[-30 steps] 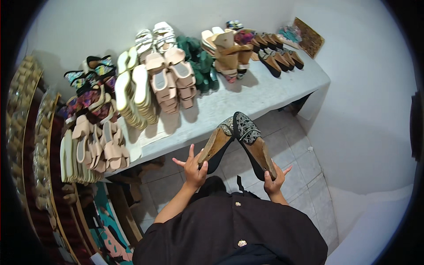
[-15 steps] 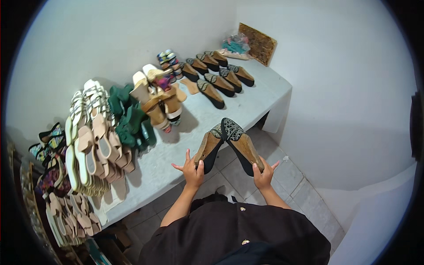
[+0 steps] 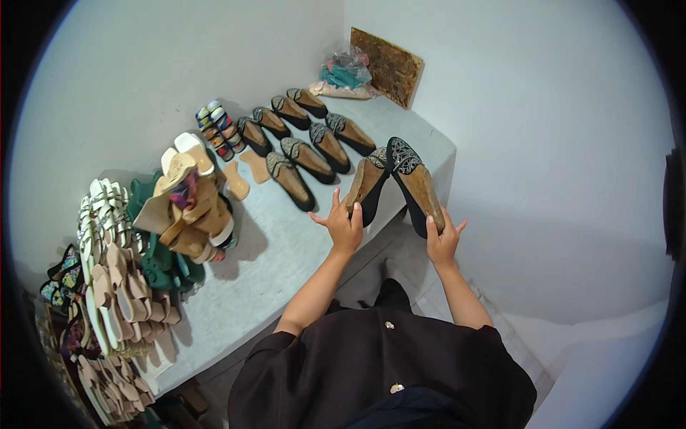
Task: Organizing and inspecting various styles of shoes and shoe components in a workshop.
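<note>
My left hand point(image 3: 344, 225) is closed on the heel end of a black flat shoe point(image 3: 366, 189), thumb on top and some fingers stretched outward. In the same way my right hand point(image 3: 444, 239) grips the heel of a matching flat shoe point(image 3: 413, 179). Both shoes have patterned black-and-light toes and a brown, wood-like form inside. Their toes meet, with the right one overlapping the left, and the heels spread apart. They are held up over the table's right edge. Similar flat shoes point(image 3: 307, 160) stand in two rows on the grey-white table point(image 3: 250, 300), left of my hands.
Two tan insole-shaped pieces point(image 3: 236, 180) lie beside the rows. Farther left are colourful sandals point(image 3: 219, 129), tan-and-white sandals point(image 3: 204, 214), green sandals point(image 3: 161, 268) and piled beige slides point(image 3: 128, 282). A plastic bag point(image 3: 346, 71) and brown board point(image 3: 389, 66) are in the far corner, by the walls.
Both hands have carried the pair of shoes forward and up, closer to the table's far right end. The view has shifted right, and my feet now show below the table edge.
</note>
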Demonstrator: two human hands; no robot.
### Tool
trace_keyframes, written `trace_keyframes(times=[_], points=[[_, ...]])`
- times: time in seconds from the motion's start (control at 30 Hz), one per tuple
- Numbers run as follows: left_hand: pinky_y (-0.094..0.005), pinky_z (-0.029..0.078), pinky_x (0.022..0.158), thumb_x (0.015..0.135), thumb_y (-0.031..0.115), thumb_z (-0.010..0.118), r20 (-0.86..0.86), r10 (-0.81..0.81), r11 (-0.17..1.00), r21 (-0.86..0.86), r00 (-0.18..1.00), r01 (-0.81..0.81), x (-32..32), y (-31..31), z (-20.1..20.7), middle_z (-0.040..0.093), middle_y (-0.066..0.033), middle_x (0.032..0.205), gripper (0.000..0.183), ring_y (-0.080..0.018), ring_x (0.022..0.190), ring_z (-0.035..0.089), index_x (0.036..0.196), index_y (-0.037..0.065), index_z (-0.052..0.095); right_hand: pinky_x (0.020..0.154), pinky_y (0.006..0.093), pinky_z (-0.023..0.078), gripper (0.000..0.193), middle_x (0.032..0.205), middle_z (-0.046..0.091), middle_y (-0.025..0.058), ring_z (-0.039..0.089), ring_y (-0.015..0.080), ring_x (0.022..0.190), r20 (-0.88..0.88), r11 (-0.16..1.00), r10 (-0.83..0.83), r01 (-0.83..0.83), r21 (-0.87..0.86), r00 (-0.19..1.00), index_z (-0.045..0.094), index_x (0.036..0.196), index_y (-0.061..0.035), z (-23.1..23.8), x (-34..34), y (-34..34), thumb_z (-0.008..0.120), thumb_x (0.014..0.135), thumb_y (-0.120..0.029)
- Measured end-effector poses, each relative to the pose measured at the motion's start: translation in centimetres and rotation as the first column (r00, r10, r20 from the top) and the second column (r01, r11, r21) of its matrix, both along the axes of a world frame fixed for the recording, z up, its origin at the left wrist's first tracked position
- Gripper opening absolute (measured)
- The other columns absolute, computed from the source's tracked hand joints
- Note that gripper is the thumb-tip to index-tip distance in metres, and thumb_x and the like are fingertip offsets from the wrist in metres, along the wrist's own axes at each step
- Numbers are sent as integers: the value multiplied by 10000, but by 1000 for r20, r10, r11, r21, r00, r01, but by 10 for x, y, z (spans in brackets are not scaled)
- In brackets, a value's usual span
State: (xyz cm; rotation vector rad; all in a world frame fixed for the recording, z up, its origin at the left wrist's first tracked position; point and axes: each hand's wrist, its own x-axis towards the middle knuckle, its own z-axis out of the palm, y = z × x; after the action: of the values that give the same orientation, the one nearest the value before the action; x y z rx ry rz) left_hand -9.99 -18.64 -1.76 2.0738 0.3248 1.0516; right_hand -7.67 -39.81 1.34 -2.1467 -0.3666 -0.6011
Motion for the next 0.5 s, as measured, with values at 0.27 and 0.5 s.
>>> trace_keyframes(times=[0.27, 0.5], points=[[-646, -149, 949, 863, 293, 494, -77, 169, 984, 66, 983, -164, 177, -25, -11, 602, -184, 1101, 338, -300, 1204, 461, 1077, 61, 615, 1061, 572, 16, 368, 888, 659, 155, 599, 330, 917, -92, 1000, 8, -9, -9, 996, 579, 1096, -8, -8, 193, -28, 538, 869, -295], [-654, -158, 939, 844, 309, 517, -151, 399, 915, 121, 904, -384, 261, -48, -9, 553, -199, 1192, 403, -302, 1241, 421, 1119, 23, 589, 1076, 542, 51, 374, 920, 647, 178, 581, 360, 938, -269, 984, 128, -155, -83, 954, 593, 1079, -24, -16, 295, -31, 538, 860, -322]])
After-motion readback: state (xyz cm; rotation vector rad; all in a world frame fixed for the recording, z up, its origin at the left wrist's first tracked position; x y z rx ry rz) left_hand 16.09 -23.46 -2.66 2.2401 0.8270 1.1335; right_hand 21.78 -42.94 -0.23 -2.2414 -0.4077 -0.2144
